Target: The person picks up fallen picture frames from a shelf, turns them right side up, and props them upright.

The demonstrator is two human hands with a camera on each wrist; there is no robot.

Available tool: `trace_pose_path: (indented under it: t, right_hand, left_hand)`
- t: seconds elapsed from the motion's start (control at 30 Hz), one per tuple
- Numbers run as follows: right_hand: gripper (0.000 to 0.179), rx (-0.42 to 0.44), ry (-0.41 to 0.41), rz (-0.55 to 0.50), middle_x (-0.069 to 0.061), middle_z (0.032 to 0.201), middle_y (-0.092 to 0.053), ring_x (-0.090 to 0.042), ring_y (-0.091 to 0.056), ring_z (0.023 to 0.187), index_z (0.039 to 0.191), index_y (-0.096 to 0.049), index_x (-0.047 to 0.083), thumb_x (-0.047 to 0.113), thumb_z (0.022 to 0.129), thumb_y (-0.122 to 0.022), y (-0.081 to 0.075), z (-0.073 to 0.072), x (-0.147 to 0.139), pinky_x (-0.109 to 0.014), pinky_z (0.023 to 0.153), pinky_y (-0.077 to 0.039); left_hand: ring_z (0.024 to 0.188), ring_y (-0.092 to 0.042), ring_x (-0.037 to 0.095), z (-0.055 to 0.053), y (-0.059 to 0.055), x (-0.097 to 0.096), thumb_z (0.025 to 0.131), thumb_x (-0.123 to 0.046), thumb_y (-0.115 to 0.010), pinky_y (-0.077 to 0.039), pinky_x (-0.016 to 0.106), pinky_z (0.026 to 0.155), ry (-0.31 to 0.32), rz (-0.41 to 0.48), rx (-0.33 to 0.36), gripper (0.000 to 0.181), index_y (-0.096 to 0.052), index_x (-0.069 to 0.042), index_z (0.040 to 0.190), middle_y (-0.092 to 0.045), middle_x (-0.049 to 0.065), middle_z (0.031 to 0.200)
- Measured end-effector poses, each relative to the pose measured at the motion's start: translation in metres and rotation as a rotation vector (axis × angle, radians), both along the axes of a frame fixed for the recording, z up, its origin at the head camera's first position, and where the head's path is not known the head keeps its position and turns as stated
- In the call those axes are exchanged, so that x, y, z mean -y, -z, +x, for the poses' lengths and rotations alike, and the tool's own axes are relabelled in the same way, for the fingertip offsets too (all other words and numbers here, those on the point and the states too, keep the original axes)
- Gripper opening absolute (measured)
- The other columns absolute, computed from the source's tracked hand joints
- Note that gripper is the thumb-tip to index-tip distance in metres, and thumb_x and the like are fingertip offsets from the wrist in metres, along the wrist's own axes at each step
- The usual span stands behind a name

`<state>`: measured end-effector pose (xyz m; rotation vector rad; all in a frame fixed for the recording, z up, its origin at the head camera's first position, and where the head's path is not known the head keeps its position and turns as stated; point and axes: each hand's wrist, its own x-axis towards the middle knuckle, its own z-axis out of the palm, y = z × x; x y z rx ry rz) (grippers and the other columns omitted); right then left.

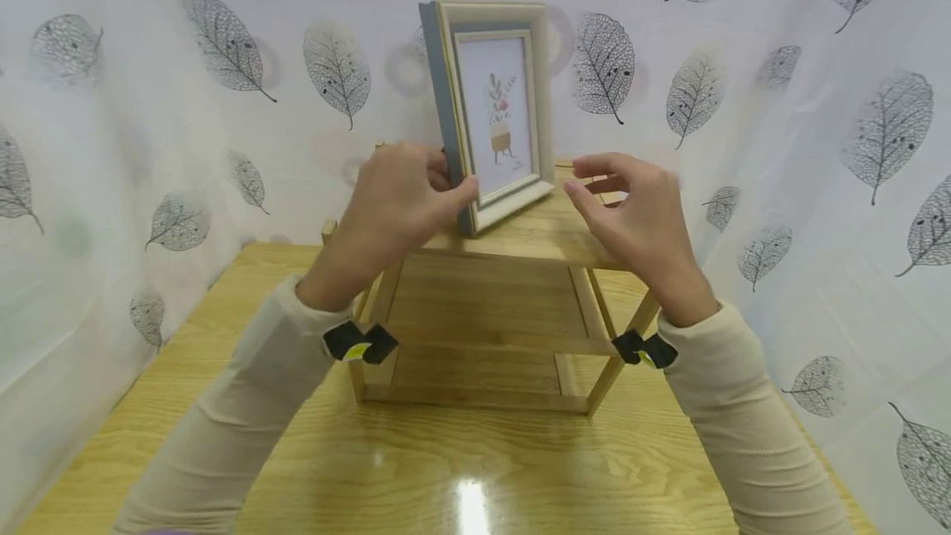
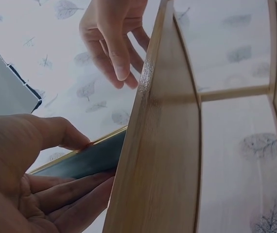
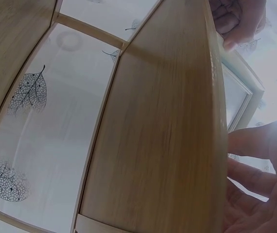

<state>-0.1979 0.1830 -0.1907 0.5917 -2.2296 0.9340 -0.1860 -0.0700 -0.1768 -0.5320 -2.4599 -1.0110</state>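
A picture frame with a cream front, blue-grey sides and a potted-plant print stands upright on the top shelf of a wooden rack, turned slightly to the right. My left hand pinches its left side near the bottom, thumb at the front edge and fingers behind. In the left wrist view that thumb lies along the gold-edged side of the frame. My right hand is held apart from the frame's lower right corner, above the shelf, fingers loosely bent with nothing between them.
The rack's lower shelf sits beneath the top one, on slanted legs. It stands on a glossy wood-grain table. A white curtain printed with grey leaves hangs behind and along both sides.
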Motion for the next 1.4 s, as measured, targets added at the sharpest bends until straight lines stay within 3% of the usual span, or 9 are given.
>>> trace_pose_path:
  t: [0.33, 0.57, 0.8, 0.9, 1.13, 1.4]
  right_hand:
    - [0.021, 0.021, 0.005, -0.001, -0.014, 0.104, -0.076, -0.027, -0.074, 0.088, 0.108, -0.075, -0.002, 0.011, 0.092, -0.073, 0.0007, -0.0001, -0.0004, -0.01, 0.07, -0.054]
    - [0.02, 0.025, -0.009, -0.019, -0.015, 0.104, -0.075, -0.029, -0.074, 0.087, 0.108, -0.075, -0.001, 0.01, 0.091, -0.074, 0.0001, 0.0, -0.0001, -0.008, 0.069, -0.053]
    - [0.021, 0.065, -0.027, -0.018, -0.015, 0.108, -0.075, -0.03, -0.073, 0.088, 0.11, -0.074, -0.002, 0.009, 0.093, -0.072, 0.0008, -0.0008, 0.0001, -0.008, 0.07, -0.052]
    - [0.021, 0.075, -0.025, -0.01, -0.016, 0.109, -0.074, -0.03, -0.073, 0.089, 0.111, -0.074, -0.003, 0.009, 0.094, -0.071, 0.0012, -0.0013, 0.0, -0.007, 0.07, -0.052]
    - [0.025, 0.113, -0.032, -0.003, -0.019, 0.114, -0.072, -0.032, -0.073, 0.096, 0.116, -0.07, -0.005, 0.008, 0.094, -0.07, 0.0008, -0.0023, -0.0004, -0.014, 0.076, -0.056]
    - [0.037, 0.17, -0.061, -0.041, -0.021, 0.13, -0.065, -0.034, -0.068, 0.111, 0.127, -0.062, -0.009, 0.005, 0.094, -0.069, 0.0017, -0.0066, 0.0006, -0.032, 0.089, -0.058]
  left_hand:
    - [0.064, -0.064, 0.018, 0.0013, -0.0014, 0.0027, 0.095, -0.023, -0.063, -0.034, 0.024, 0.044, 0.016, -0.019, 0.018, 0.026, -0.076, -0.003, 0.086, -0.077, 0.008, 0.084]
    - [0.068, -0.065, 0.019, 0.0013, -0.001, 0.0049, 0.097, -0.023, -0.063, -0.038, 0.025, 0.047, 0.006, -0.036, 0.04, 0.025, -0.074, -0.002, 0.089, -0.076, 0.011, 0.09]
    - [0.055, -0.049, 0.015, 0.0, -0.0002, 0.0069, 0.099, -0.022, -0.06, -0.034, 0.024, 0.046, -0.015, -0.064, 0.062, 0.026, -0.068, -0.004, 0.082, -0.073, 0.009, 0.085]
    - [0.055, -0.048, 0.016, -0.0008, 0.0004, 0.0079, 0.099, -0.021, -0.059, -0.033, 0.024, 0.046, -0.014, -0.067, 0.06, 0.025, -0.069, -0.003, 0.083, -0.074, 0.011, 0.088]
    - [0.079, -0.067, 0.02, -0.002, 0.0001, 0.0086, 0.099, -0.021, -0.058, -0.038, 0.026, 0.05, -0.003, -0.07, 0.065, 0.025, -0.072, -0.001, 0.098, -0.076, 0.014, 0.105]
    - [0.099, -0.073, 0.027, -0.0045, 0.0004, 0.0099, 0.1, -0.02, -0.056, -0.041, 0.026, 0.049, 0.012, -0.061, 0.075, 0.025, -0.071, 0.0, 0.101, -0.073, 0.018, 0.113]
